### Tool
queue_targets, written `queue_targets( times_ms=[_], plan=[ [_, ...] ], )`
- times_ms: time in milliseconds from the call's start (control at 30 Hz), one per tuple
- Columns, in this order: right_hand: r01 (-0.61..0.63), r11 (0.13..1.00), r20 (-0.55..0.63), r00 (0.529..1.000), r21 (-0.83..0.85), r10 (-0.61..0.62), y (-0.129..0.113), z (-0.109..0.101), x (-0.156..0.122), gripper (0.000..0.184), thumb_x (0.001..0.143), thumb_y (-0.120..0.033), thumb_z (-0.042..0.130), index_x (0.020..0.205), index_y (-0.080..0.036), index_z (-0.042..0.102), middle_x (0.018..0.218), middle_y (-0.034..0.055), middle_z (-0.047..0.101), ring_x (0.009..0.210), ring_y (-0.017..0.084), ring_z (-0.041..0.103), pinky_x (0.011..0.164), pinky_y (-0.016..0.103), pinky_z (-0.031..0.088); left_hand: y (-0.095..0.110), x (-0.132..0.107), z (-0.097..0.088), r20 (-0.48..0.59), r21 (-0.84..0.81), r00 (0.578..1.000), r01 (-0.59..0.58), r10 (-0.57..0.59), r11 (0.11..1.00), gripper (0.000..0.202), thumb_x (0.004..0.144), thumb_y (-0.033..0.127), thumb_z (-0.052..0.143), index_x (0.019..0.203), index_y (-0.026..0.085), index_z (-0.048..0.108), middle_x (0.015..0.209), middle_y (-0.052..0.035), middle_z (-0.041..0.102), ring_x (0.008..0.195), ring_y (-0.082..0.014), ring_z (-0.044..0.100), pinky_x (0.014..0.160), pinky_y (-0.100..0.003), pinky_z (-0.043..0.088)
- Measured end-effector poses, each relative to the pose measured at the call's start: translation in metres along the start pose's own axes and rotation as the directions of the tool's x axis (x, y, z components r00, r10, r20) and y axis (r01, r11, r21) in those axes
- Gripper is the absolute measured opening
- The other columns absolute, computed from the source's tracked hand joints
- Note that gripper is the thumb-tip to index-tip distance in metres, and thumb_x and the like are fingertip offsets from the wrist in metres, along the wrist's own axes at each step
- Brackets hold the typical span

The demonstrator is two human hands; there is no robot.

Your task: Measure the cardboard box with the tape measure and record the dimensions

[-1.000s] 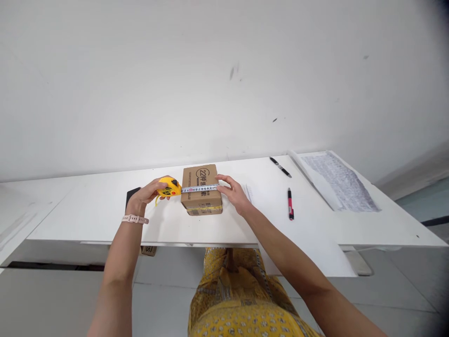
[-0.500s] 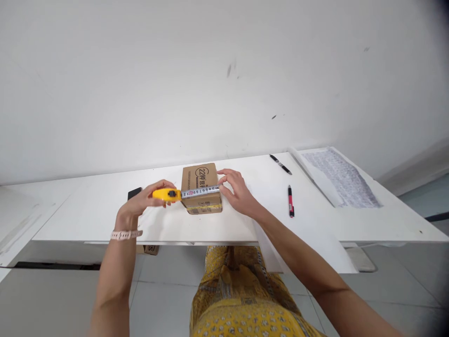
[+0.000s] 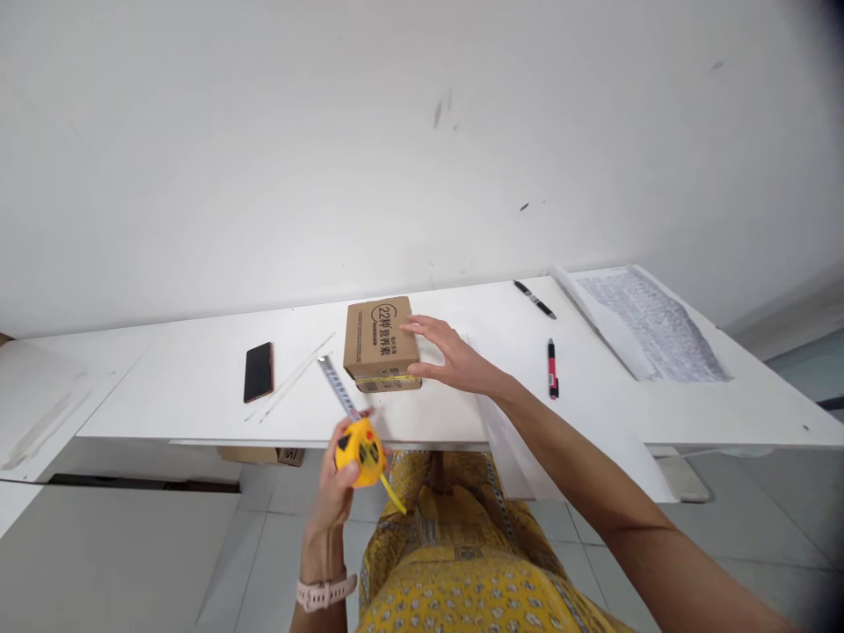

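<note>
1. Desk [image 3: 164,387]: white, pushed up against a wall, everything's laid out on it.
2. Printed sheet [image 3: 650,321]: parked at the far right of the desk, well apart from both hands, not touched.
3. Cardboard box [image 3: 381,338]: sat flat mid-desk, logo side up. It's steadied by the right hand [image 3: 454,356]. Grip is spread, fingers laid flat along the box's right top edge, nothing pinched.
4. Left hand [image 3: 336,488]: held low in front of the desk edge, over the lap. Grip is wrapped tight round the tape measure [image 3: 360,453].
5. Tape measure: yellow case w/ the blade [image 3: 338,387] pulled out a short way and slanted up over the desk, tip just left of the box. No contact w/ the box can be made out, so no side is being read atm.
6. Phone [image 3: 258,371]: dark, left of the box, untouched.
7. Red pen [image 3: 552,367] + black pen [image 3: 534,299]: left lying loose right of the box, nothing being written. Imo progress-wise the box is placed and held and the tape is out, but the blade isn't lined up along any edge and no noting-down is shown.
</note>
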State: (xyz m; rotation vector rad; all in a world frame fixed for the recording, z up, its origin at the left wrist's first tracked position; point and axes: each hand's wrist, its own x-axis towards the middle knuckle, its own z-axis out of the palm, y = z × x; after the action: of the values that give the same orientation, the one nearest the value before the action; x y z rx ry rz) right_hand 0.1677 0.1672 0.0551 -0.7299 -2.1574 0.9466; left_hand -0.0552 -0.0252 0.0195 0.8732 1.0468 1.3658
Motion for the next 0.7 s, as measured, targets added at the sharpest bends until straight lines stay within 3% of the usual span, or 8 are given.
queue_targets(
  times_ms=[67,167,233,300,433,500,567,700],
  plan=[
    [-0.088,0.996,0.002,0.996,-0.033,0.088,0.018,0.005,0.000,0.088,0.079,-0.062,0.071,0.154,-0.036,0.033,0.165,0.0080,0.025,0.152,0.036,0.019,0.119,0.062,0.022,0.003,0.012,-0.011,-0.147,0.069,0.984,-0.089,0.098,0.994,0.069,0.069,0.047,0.084,0.127,0.027,0.054,0.150,-0.0153,0.045,0.097,-0.0284,0.071,0.076,-0.038,0.060],
    [-0.131,0.991,0.055,0.990,0.029,0.129,0.033,0.018,-0.005,0.093,0.083,-0.060,0.067,0.159,-0.035,0.020,0.166,0.0091,0.021,0.153,0.035,0.019,0.117,0.060,0.029,0.004,0.033,-0.025,-0.160,0.126,0.982,-0.076,0.096,0.989,0.067,0.071,0.043,0.082,0.127,0.024,0.053,0.142,-0.0147,0.053,0.095,-0.0277,0.072,0.077,-0.039,0.061],
    [-0.132,0.987,0.039,0.991,0.093,0.129,0.031,0.027,-0.006,0.079,0.091,-0.054,0.058,0.158,-0.032,0.024,0.164,0.0091,0.028,0.149,0.032,0.031,0.111,0.053,0.042,0.004,0.045,-0.024,-0.077,0.103,0.994,-0.064,0.072,0.993,0.065,0.071,0.046,0.081,0.125,0.024,0.053,0.139,-0.0143,0.056,0.091,-0.0274,0.073,0.075,-0.040,0.061],
    [-0.112,0.987,0.012,0.994,0.114,0.111,0.021,0.035,-0.004,0.059,0.096,-0.046,0.049,0.152,-0.029,0.039,0.157,0.0096,0.042,0.139,0.029,0.046,0.102,0.047,0.051,0.008,0.054,-0.011,0.051,0.071,0.997,-0.053,0.050,0.996,0.066,0.071,0.049,0.079,0.125,0.024,0.053,0.139,-0.0145,0.057,0.090,-0.0278,0.073,0.074,-0.041,0.062],
    [-0.058,0.998,-0.049,0.997,0.034,0.059,-0.003,0.036,0.002,0.041,0.099,-0.040,0.043,0.133,-0.026,0.060,0.134,0.0093,0.064,0.119,0.026,0.062,0.095,0.044,0.055,0.032,0.057,0.022,0.220,0.097,0.971,-0.115,0.091,0.989,0.068,0.069,0.044,0.082,0.128,0.026,0.054,0.145,-0.0137,0.053,0.093,-0.0290,0.072,0.077,-0.043,0.062],
    [-0.094,0.996,-0.112,0.989,-0.002,0.094,-0.006,0.029,0.001,0.041,0.098,-0.041,0.045,0.133,-0.026,0.059,0.132,0.0093,0.065,0.116,0.026,0.063,0.092,0.043,0.056,0.045,0.054,0.024,0.182,0.104,0.967,-0.201,0.180,0.974,0.068,0.067,0.045,0.082,0.126,0.027,0.056,0.152,-0.0127,0.046,0.092,-0.0293,0.073,0.073,-0.042,0.063],
    [-0.154,0.988,-0.153,0.977,-0.012,0.151,0.000,0.024,-0.004,0.042,0.097,-0.043,0.046,0.135,-0.026,0.058,0.134,0.0095,0.063,0.116,0.026,0.063,0.092,0.044,0.056,0.051,0.050,0.012,0.070,0.138,0.965,-0.262,0.254,0.955,0.067,0.066,0.045,0.083,0.125,0.027,0.056,0.153,-0.0124,0.044,0.091,-0.0292,0.073,0.070,-0.042,0.063],
    [-0.223,0.972,-0.095,0.969,0.067,0.229,0.025,0.035,-0.015,0.050,0.097,-0.047,0.045,0.144,-0.028,0.049,0.146,0.0101,0.054,0.131,0.028,0.054,0.099,0.048,0.053,0.038,0.045,-0.026,-0.161,0.268,0.953,-0.207,0.255,0.941,0.068,0.066,0.039,0.084,0.126,0.024,0.054,0.117,-0.0082,0.066,0.089,-0.0282,0.073,0.070,-0.039,0.062]
  ],
)
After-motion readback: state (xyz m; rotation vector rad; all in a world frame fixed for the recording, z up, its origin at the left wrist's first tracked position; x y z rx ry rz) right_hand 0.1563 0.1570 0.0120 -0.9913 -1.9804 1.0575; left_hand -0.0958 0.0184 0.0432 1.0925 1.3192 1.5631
